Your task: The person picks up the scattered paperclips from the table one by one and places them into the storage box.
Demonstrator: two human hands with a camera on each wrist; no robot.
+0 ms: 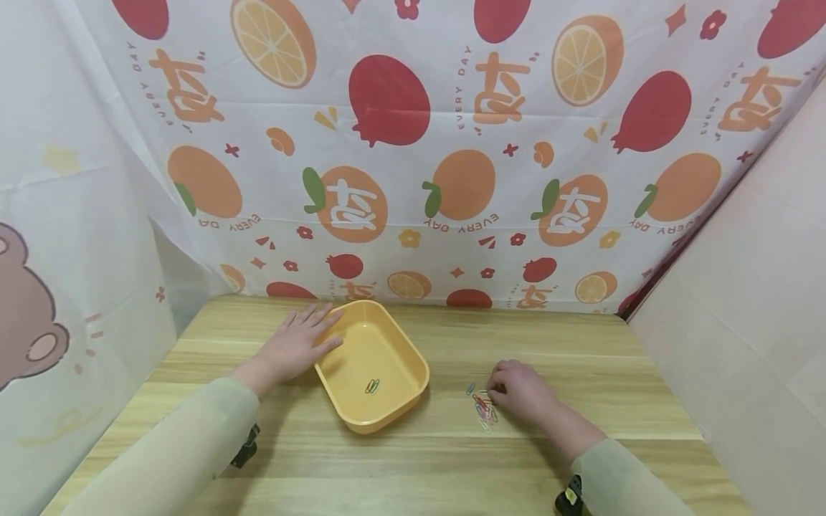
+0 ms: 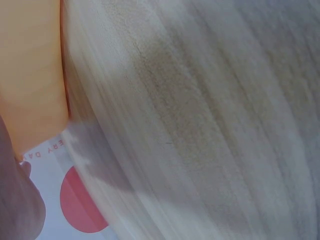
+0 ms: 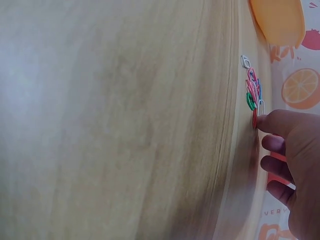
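Observation:
A yellow plastic tray (image 1: 413, 351) sits on the wooden table, with a few dark-looking paper clips (image 1: 372, 387) on its floor. My left hand (image 1: 293, 344) lies over the tray's left rim, fingers spread and fairly straight; the left wrist view catches only part of that hand (image 2: 22, 200) beside the tray's wall (image 2: 32, 75). To the right of the tray, several coloured paper clips (image 1: 484, 410) lie in a loose pile. At the pile's edge my right hand (image 1: 523, 390) pinches a white paper clip (image 3: 261, 106) between thumb and index finger, its other fingers curled.
A fruit-print cloth (image 1: 400, 186) hangs along the table's back edge. White cloth walls stand at the left (image 1: 77, 215) and right (image 1: 755, 301). Wood-grain table (image 1: 452, 473) surface extends in front of the tray and pile.

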